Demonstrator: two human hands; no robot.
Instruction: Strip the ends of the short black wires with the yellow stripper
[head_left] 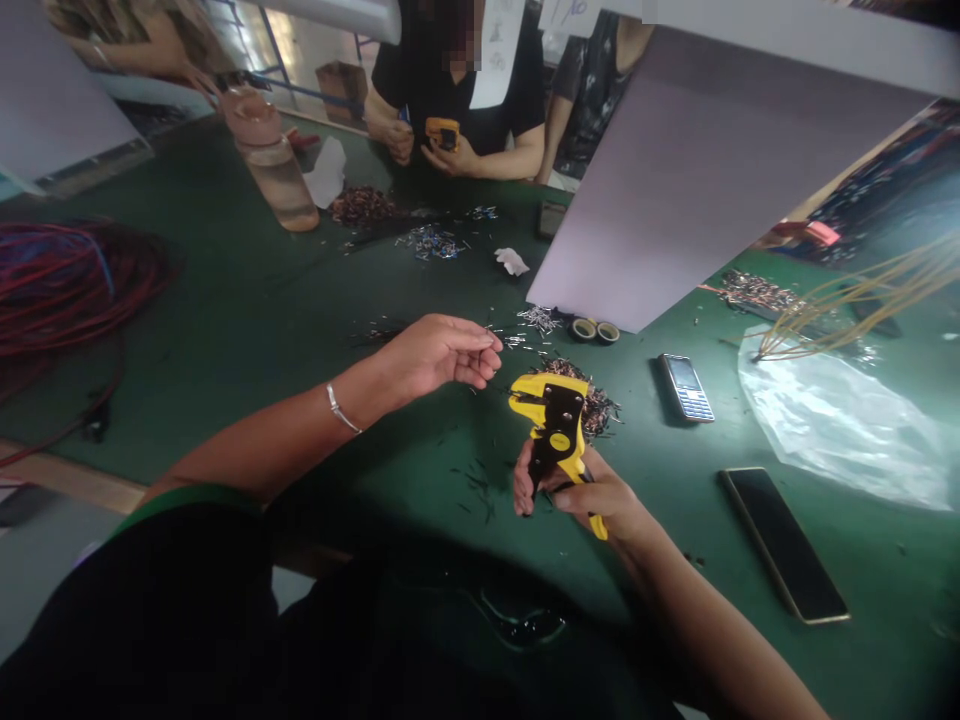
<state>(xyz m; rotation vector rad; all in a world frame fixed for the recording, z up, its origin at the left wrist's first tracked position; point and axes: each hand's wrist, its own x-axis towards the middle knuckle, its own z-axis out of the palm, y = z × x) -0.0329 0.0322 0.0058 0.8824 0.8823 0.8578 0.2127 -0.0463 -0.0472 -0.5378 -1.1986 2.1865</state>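
Observation:
My right hand (596,490) is wrapped round the handles of a yellow and black wire stripper (561,425), its jaws pointing left. Just left of those jaws is my left hand (454,352), thumb and fingers brought together at the tips. Whatever sits in that pinch is too small to make out. Behind the stripper lies a heap of short dark and copper-coloured wire pieces (600,408), partly hidden by the tool. Small silvery metal pins (538,320) are scattered beyond my left fingertips.
A keypad phone (685,387), a smartphone (784,545) and a plastic bag (847,425) lie to the right. Tape rolls (607,333) sit by a pale upright panel (675,170). Left are coiled cables (67,285) and a bottle (277,175). Across the table, a person's hands (454,158) hold a yellow tool.

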